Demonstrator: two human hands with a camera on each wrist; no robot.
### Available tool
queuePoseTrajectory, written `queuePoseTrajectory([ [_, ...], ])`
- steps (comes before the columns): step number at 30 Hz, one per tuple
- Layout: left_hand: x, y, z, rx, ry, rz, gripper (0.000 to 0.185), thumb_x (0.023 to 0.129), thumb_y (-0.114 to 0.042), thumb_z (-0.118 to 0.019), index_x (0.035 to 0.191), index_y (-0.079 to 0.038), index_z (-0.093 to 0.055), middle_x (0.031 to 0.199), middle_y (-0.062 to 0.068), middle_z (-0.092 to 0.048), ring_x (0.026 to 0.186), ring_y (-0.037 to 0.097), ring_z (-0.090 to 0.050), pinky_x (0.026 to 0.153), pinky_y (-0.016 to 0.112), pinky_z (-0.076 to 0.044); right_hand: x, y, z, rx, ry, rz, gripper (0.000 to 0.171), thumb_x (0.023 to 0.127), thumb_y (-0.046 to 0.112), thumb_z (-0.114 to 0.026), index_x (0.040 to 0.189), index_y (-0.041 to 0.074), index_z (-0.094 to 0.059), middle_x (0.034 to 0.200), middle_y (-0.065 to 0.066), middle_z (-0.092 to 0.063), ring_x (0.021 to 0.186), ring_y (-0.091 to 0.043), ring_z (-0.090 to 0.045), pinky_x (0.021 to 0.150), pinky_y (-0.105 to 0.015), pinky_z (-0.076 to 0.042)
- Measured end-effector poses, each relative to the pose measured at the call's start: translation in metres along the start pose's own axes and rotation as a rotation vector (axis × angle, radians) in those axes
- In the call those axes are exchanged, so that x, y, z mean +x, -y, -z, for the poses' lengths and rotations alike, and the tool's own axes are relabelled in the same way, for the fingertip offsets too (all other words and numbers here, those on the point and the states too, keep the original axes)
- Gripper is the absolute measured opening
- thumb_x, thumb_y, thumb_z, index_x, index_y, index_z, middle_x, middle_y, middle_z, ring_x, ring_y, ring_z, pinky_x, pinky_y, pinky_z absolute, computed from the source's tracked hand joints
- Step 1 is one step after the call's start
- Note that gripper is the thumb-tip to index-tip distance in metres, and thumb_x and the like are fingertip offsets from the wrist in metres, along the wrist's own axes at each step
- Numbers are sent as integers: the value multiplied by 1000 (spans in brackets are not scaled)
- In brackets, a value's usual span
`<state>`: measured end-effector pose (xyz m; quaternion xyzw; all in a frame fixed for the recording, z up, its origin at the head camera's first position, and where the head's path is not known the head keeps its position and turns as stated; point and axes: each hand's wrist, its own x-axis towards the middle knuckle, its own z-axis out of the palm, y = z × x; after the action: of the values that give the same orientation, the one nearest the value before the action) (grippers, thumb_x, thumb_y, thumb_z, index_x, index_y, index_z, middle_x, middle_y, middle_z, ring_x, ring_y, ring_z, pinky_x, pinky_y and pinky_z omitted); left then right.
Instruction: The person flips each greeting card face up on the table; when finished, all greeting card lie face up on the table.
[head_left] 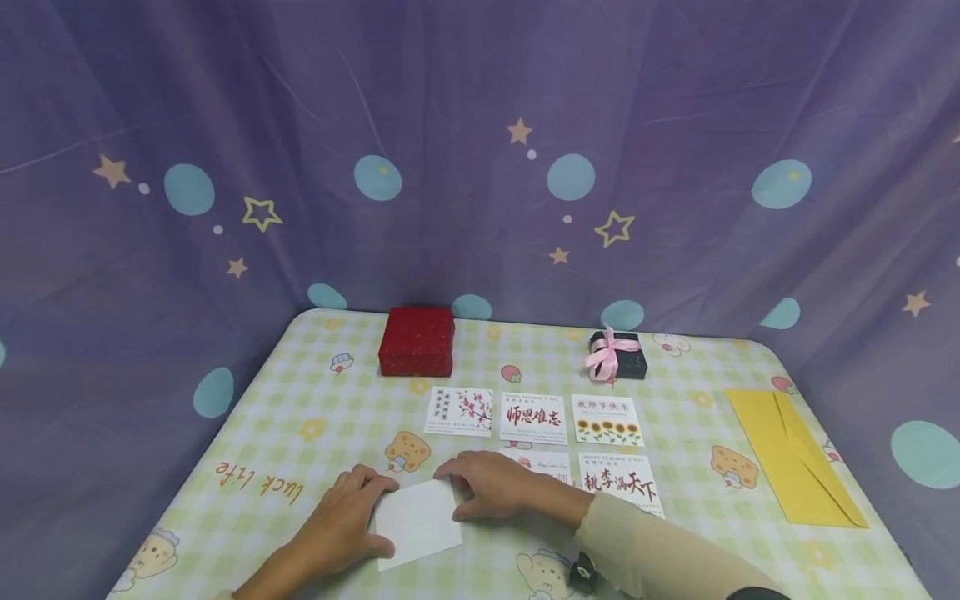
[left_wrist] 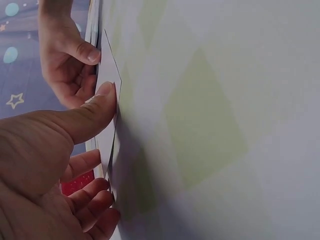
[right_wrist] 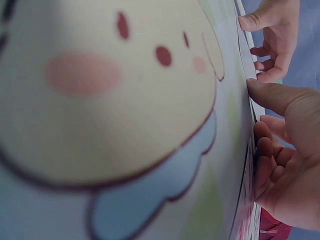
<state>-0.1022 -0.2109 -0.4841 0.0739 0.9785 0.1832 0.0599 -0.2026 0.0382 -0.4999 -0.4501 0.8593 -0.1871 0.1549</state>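
A blank white square card (head_left: 417, 523) lies low over the checked tablecloth, tilted a little, near the front of the table. My left hand (head_left: 341, 523) holds its left side, with the thumb near the lower corner and the fingers at the upper one. From the other side my right hand (head_left: 491, 485) grips the card's right edge and upper right corner between thumb and fingers. In the left wrist view the card (left_wrist: 111, 65) appears almost edge-on, with the left thumb pressing its near edge. My right forearm partly covers a pink printed card (head_left: 542, 461).
Beyond my hands lie a plum-blossom card (head_left: 460, 412), a red-lettered card (head_left: 532, 418) and a sunflower card (head_left: 607, 419). Another lettered card (head_left: 618, 479) is beside my right sleeve. Farther back stand a red box (head_left: 417, 342) and a ribboned black box (head_left: 628, 357). A yellow envelope (head_left: 797, 460) lies right.
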Motion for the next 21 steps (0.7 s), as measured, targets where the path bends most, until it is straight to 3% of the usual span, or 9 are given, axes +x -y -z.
queuePoseTrajectory([
  [13, 1, -1, 0, -21, -6, 10, 71, 56, -39, -96, 118, -23, -66, 116, -3, -55, 104, 16, -51, 90, 41, -47, 1, -1, -1, 31, -14, 11, 57, 83, 34, -83, 135, 24, -62, 90, 16, -55, 77, 3, -47, 71, -14, -42],
  [18, 4, -6, 2, -54, -98, 10, 46, 65, -22, -95, 102, -25, -67, 110, -9, -57, 107, 12, -55, 96, 39, -52, 1, -3, 0, 99, -78, -4, 39, 86, 23, -80, 120, 21, -62, 83, 17, -55, 69, 4, -48, 65, -14, -44],
  [21, 8, -8, 6, -62, -174, 12, 39, 69, -16, -93, 93, -28, -64, 103, -14, -57, 96, 5, -56, 85, 30, -53, -1, -5, 2, 155, -123, -12, 30, 89, 20, -75, 115, 20, -61, 77, 18, -56, 64, 5, -49, 63, -14, -45],
])
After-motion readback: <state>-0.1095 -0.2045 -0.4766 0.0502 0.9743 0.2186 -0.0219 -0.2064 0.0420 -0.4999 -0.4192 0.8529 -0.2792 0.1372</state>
